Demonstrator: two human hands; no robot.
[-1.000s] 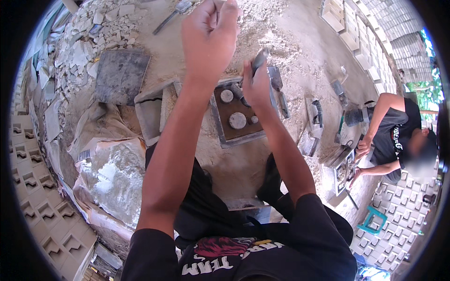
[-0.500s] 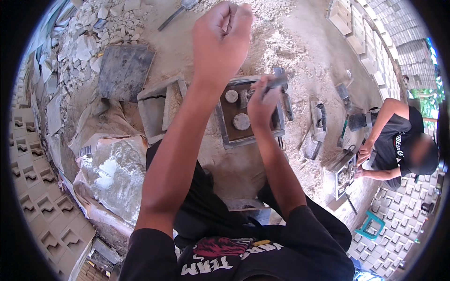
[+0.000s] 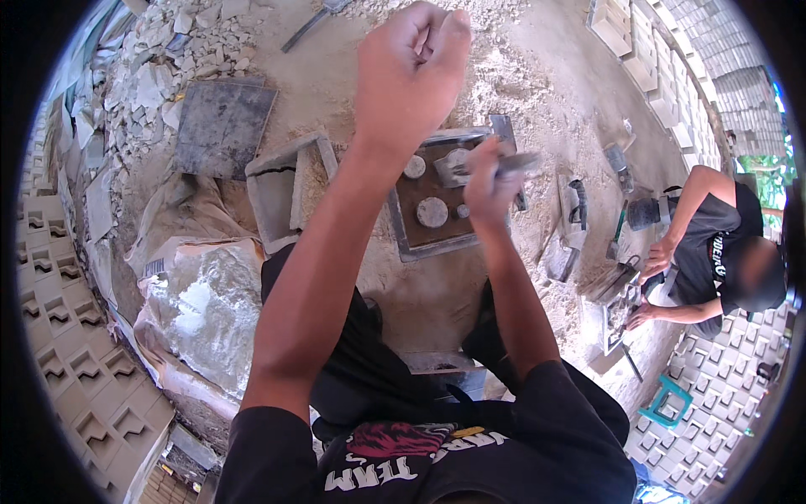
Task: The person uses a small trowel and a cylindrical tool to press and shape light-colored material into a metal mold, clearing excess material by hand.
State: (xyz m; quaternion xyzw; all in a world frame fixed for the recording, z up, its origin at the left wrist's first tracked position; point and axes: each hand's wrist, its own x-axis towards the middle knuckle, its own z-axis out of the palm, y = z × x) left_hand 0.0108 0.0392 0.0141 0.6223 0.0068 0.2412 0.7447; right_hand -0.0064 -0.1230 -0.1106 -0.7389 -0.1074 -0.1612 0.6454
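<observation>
Mould [image 3: 432, 202] sits on the sandy floor [image 3: 537, 76] before the knees; right hand [image 3: 489, 181] grips a trowel [image 3: 495, 165] over it, left hand [image 3: 411, 71] is raised, fisted. A careless scrape could chip the round studs [image 3: 431, 212].

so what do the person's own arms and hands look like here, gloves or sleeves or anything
No gloves: the left hand and right hand are bare, as are both forearms. Short black sleeves end near the shoulders, part of a black T-shirt with a red-and-white chest print. No watch or rings show.
</observation>
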